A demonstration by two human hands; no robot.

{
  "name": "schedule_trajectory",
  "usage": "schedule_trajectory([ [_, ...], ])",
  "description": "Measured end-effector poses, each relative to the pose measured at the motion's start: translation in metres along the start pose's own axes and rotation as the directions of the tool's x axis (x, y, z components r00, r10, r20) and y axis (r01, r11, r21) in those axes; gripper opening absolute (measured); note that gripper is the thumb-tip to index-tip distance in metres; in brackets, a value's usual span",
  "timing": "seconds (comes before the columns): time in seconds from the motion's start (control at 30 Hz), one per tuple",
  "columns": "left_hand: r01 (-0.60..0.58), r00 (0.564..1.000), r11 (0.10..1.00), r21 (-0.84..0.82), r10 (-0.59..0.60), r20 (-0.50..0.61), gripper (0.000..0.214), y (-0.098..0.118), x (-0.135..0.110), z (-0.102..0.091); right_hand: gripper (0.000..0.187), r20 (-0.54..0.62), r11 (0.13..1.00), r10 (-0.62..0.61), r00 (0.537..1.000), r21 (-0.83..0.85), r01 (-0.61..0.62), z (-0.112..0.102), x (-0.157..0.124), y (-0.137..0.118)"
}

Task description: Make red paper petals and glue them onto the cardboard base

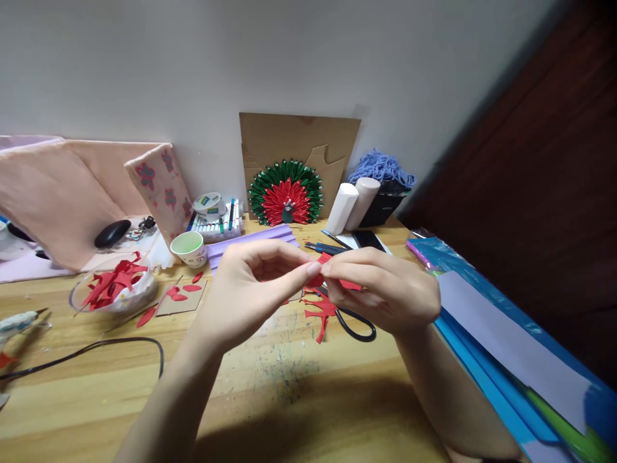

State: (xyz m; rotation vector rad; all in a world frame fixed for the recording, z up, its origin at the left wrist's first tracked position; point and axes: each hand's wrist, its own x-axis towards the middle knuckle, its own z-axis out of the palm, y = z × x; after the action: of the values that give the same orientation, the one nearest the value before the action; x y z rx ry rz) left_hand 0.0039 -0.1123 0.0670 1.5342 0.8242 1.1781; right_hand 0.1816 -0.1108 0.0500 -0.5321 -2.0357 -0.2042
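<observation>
My left hand [255, 283] and my right hand [385, 283] meet above the desk, fingertips pinching a small piece of red paper or felt [317, 281] between them. The fingers cover much of it. Beneath my right hand lie jagged red scraps [322, 310] and scissors, with one black handle loop [370, 333] showing. Small red petal shapes [179, 298] rest left of my left hand, some on a piece of cardboard [166, 308]. Farther left, a clear bowl [80, 302] holds red scraps.
A green and red peacock decoration [286, 196] leans on a cardboard sheet [299, 135] at the wall. Around it stand a paper cup [195, 257], markers [216, 226] and white cylinders [342, 209]. A glue gun [17, 325] and black cable [96, 345] lie left; blue folders [475, 347] right.
</observation>
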Motion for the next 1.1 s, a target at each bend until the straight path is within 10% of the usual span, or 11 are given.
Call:
schedule_trajectory([
  [1.1, 0.240, 0.942, 0.967, 0.088, -0.254, 0.220, 0.029, 0.0012, 0.0021, -0.0053, 0.022, 0.043, 0.996, -0.073, 0.996, 0.060, 0.070, -0.0028, -0.0059, 0.0082],
])
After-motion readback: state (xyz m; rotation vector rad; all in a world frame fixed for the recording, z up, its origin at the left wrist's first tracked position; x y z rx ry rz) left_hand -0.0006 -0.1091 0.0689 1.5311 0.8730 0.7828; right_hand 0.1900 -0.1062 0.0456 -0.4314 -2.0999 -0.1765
